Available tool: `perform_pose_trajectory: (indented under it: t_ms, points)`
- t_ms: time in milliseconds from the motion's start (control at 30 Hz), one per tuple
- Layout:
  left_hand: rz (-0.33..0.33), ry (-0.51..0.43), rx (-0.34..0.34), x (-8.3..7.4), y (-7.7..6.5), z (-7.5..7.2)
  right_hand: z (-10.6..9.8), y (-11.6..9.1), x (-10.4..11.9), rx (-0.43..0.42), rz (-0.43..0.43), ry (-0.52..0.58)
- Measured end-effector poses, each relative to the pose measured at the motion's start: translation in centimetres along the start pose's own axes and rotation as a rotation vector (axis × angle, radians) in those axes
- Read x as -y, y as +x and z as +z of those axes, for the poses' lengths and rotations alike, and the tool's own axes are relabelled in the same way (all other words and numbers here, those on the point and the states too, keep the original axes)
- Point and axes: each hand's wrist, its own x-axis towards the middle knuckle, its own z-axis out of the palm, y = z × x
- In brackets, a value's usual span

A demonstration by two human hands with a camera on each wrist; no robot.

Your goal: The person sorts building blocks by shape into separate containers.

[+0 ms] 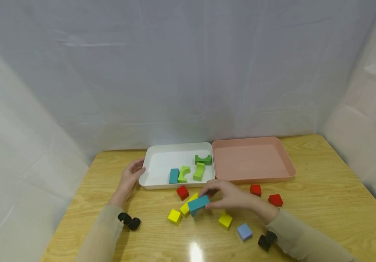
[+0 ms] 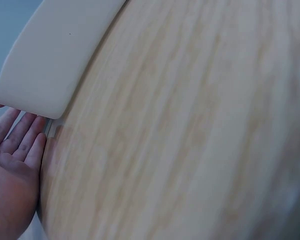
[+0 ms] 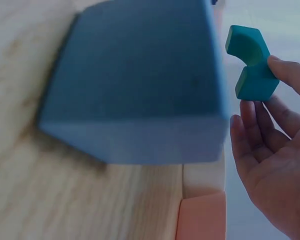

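Observation:
My right hand (image 1: 232, 196) pinches a teal arch block (image 1: 198, 203) between thumb and fingers, over the table just in front of the white tray (image 1: 158, 160). In the right wrist view the curved notch of this arch block (image 3: 260, 82) shows, with the thumb on one side and fingertips at its lower end. My left hand (image 1: 131, 177) is at the left end of the white tray, its fairly straight fingers against the outer wall, as the left wrist view also shows. Inside that tray lie a teal block (image 1: 174, 176), two light-green arches (image 1: 199, 171) and a darker green arch (image 1: 203, 160).
A pink tray (image 1: 253, 160) stands against the white tray's right side. Around the right hand lie red blocks (image 1: 255, 190), a long yellow block (image 1: 185, 209), yellow cubes (image 1: 174, 217) and a light-blue cube (image 1: 244, 231). Pale sheets (image 1: 188, 72) hang behind the table.

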Motion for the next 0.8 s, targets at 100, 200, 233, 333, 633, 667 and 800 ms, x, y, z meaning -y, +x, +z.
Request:
perform_pose_trajectory:
  t_ms: [100,200,233,333,633,667,800]
  points:
    - [-0.001,-0.006,0.001,0.1,0.0,-0.1,-0.3,0.2,0.1,-0.023,0.0,0.01]
    - [0.005,-0.012,0.0,0.1,0.0,-0.1,-0.6,0.5,0.2,-0.039,-0.003,0.01]
    - [0.006,-0.013,0.0,0.1,0.0,-0.1,-0.6,0.6,0.1,-0.042,-0.001,0.009]
    - [0.004,-0.012,-0.003,0.1,0.0,0.0,-0.9,0.9,0.1,-0.055,0.011,0.0]
    - [0.002,-0.01,-0.01,0.1,0.2,0.1,-1.8,1.6,0.0,-0.117,0.022,-0.028]
    - [0.001,-0.017,-0.01,0.1,0.2,0.0,-1.9,1.7,0.0,-0.123,0.031,-0.026]
    - [-0.002,-0.021,-0.002,0.0,0.1,0.0,-2.2,2.1,-0.1,-0.139,0.071,-0.018]
